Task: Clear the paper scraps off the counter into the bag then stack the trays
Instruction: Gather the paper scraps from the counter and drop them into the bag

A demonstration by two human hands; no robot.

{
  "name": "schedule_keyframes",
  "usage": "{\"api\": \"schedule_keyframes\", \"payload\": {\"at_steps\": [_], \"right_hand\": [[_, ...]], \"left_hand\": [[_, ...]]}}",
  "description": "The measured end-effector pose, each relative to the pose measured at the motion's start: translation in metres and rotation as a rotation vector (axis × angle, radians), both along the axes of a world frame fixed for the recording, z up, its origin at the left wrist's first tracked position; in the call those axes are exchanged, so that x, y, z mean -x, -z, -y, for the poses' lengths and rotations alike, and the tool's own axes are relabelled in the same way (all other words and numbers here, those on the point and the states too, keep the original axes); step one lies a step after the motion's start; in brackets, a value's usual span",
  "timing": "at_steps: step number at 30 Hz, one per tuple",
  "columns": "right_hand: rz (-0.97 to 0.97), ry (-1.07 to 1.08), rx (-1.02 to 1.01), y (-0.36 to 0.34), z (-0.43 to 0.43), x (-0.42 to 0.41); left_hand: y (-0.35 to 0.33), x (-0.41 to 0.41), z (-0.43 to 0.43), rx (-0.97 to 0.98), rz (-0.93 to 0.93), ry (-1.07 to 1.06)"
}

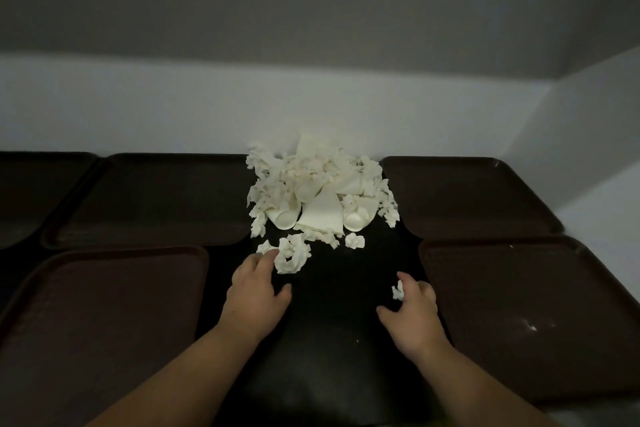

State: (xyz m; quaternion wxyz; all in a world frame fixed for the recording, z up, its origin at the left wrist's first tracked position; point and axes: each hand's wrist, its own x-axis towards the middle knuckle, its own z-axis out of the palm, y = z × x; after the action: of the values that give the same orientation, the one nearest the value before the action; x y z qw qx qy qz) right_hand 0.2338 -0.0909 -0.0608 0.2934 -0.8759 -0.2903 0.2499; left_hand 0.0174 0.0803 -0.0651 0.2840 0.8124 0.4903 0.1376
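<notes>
My left hand (258, 291) lies low over the dark table (339, 305), fingers stretched forward and thumb spread out to the side. The fingertips touch a crumpled scrap (292, 256) at the near edge of the pile of paper scraps (318, 191). That pile sits in the middle of the table, up against the white wall (207, 107).

My right hand (412, 315) is beside it, thumb out and fingers loosely curled. A small scrap (398, 291) is against those fingers; I cannot tell whether I pinch it or only touch it.

Brown trays lie flat on both sides of my hands: the front left tray (97, 322), back left tray (156, 198), far left tray (34, 191), back right tray (467, 194) and front right tray (519, 281). The front right tray has white specks (530, 326) on it.
</notes>
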Motion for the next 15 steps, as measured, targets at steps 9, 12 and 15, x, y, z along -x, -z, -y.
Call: {"api": "schedule_keyframes", "payload": {"at_steps": [9,12,15], "right_hand": [[0.086,-0.17,-0.009,0.013,-0.078,-0.025],[0.125,-0.203,-0.031,0.018,-0.104,-0.031],[0.148,-0.185,-0.035,0.026,-0.125,-0.035]], "left_hand": [[0.025,-0.064,-0.026,-0.069,-0.129,-0.026],[0.043,-0.071,-0.028,-0.156,-0.151,-0.036],[0.056,-0.073,-0.03,-0.236,-0.123,-0.04]]}}
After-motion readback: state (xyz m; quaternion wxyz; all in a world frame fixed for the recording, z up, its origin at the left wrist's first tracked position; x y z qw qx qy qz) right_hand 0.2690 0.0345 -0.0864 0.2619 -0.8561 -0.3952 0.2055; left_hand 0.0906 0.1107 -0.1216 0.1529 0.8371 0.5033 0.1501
